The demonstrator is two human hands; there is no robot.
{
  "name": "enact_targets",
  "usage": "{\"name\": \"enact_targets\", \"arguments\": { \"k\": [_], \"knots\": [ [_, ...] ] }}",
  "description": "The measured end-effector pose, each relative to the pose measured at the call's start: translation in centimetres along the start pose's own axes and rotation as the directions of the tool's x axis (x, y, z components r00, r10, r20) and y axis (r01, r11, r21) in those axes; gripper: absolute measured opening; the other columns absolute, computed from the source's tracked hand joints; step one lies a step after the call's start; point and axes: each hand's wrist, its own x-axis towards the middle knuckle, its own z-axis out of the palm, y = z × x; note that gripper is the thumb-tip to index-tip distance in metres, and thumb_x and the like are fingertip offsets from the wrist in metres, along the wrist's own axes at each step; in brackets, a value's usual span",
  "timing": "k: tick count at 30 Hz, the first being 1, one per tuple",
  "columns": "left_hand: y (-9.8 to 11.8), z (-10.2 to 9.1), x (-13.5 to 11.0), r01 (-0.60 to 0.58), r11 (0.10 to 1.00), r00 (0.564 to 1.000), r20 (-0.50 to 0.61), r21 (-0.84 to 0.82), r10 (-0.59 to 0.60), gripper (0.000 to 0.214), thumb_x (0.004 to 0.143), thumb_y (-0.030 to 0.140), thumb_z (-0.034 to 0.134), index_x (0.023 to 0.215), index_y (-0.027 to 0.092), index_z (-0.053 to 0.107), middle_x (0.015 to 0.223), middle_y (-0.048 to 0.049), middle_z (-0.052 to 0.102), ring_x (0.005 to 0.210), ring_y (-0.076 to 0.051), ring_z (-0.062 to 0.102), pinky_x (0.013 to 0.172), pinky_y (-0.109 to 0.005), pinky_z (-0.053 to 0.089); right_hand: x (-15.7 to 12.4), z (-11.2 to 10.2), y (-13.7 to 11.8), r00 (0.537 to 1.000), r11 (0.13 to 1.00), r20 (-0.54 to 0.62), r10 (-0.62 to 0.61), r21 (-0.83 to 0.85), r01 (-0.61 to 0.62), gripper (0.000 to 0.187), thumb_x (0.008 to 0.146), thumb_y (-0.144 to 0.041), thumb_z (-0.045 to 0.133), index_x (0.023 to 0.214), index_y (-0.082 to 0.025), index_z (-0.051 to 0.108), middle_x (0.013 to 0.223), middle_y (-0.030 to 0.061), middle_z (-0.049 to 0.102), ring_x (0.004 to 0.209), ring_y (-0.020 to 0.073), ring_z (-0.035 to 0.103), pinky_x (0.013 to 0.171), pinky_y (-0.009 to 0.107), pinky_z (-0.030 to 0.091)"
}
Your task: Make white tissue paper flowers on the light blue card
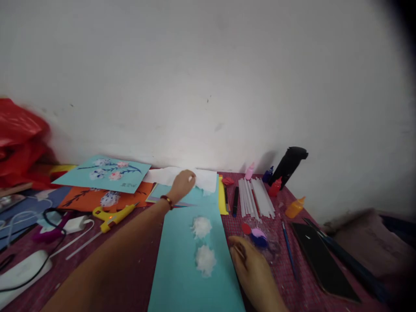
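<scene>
A light-blue sheet of paper (182,277) lies in front of me, bearing two fluffy white tufts (202,227), one nearer to me than the other. My left hand (183,186), with a beaded bracelet at its wrist, reaches over white paper (208,178) by the wall. Its fingers are closed, and a small white bit shows at the fingertips, too small to name. Close to the light-blue sheet's right edge, my right hand (248,266) is curled with thumb and fingers together. What they hold, if anything, is hidden.
At left are a yellow glue gun (113,216), a blue flower picture (107,173), cables and a red bag (19,138). On the right stand small paint bottles (295,208) behind white glue sticks (256,197), paint lids (259,237), a brush (289,249) and a phone (321,260).
</scene>
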Motion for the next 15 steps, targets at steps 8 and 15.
{"name": "enact_targets", "arguments": {
  "k": [8, 15],
  "knots": [
    [2.3, -11.1, 0.3, 0.249, 0.808, 0.942, -0.06, -0.534, -0.33, 0.015, 0.075, 0.026, 0.051, 0.084, 0.014, 0.056, 0.063, 0.002, 0.055, 0.05, -0.009, 0.05, 0.048, -0.019, 0.042, -0.3, -0.5, -0.6, 0.999, 1.0, 0.043, -0.018, -0.015, 0.018, 0.033, 0.089, -0.028, 0.038, 0.105, -0.019, 0.065, 0.087, 0.0101, 0.074, 0.083, 0.0234, 0.07, 0.072, 0.031, 0.051],
    [2.1, -14.0, -12.2, 0.535, 0.437, 0.834, 0.369, -0.723, -0.411, 0.017, 0.065, 0.008, 0.066, 0.082, 0.011, 0.066, 0.062, 0.0004, 0.064, 0.048, -0.008, 0.051, 0.046, -0.016, 0.039, -0.5, -0.6, -1.0, 0.989, 0.968, 0.119, -0.083, -0.228, 0.108, 0.03, 0.091, -0.029, 0.039, 0.105, -0.019, 0.064, 0.095, 0.0102, 0.074, 0.089, 0.0255, 0.07, 0.074, 0.033, 0.047]
  ]
}}
